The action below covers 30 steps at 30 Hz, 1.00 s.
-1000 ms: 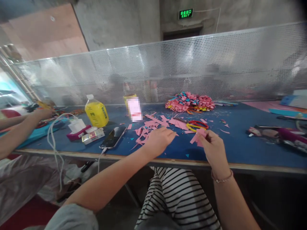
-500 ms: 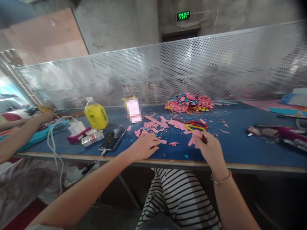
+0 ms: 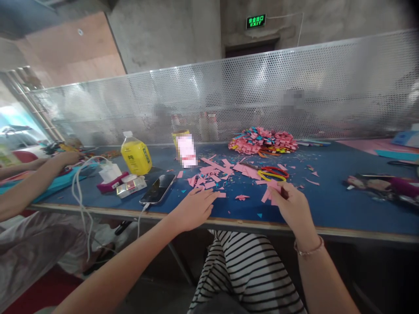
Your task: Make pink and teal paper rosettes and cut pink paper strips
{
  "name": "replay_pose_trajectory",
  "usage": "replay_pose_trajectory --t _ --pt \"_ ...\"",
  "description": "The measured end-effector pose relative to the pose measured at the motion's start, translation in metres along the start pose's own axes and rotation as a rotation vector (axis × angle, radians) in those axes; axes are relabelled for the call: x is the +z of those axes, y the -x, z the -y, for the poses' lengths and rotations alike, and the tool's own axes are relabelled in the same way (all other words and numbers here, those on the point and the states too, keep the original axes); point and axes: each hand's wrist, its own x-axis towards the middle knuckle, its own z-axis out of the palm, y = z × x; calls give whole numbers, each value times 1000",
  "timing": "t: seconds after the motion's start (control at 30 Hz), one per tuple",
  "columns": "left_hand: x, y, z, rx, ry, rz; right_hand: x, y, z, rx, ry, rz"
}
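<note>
remotely, i have my right grip (image 3: 296, 205) pinched tight on pink paper strips (image 3: 271, 192), just in front of the scissors (image 3: 261, 173); my left grip (image 3: 194, 209), palm down, loosely spread, lies beside pink scraps (image 3: 214, 178) on the worktop (image 3: 327, 207).

Concrete wall (image 3: 170, 41), green exit sign (image 3: 255, 21)

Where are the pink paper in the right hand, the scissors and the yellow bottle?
Held pink paper (image 3: 273, 189): head view, middle of its exposed face.
Scissors (image 3: 261, 175): head view, near end of the yellow handle loop.
Yellow bottle (image 3: 135, 158): head view, middle of its body.
</note>
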Motion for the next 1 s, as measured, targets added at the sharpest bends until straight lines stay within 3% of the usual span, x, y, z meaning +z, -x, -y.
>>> replay_pose_trajectory --t 0.17,0.3,0.57,0.67,0.8,0.9,1.0 --pt "-6 14 25 -33 -13 7 0 0 0 -11 24 5" --pt "-6 16 35 29 -13 -16 1 1 0 -23 40 -8" --pt "4 16 -12 -36 -54 -104 1 2 0 -47 36 -3" --pt "8 23 -20 22 -29 -144 1 2 -1 -33 20 -2" --pt "17 32 -20 168 16 -317 2 1 -5 -10 -36 -3" --pt "27 34 -18 176 83 -497 4 1 -7 -7 -103 22" --pt "34 32 -17 164 158 -596 5 0 -11 3 -172 55"
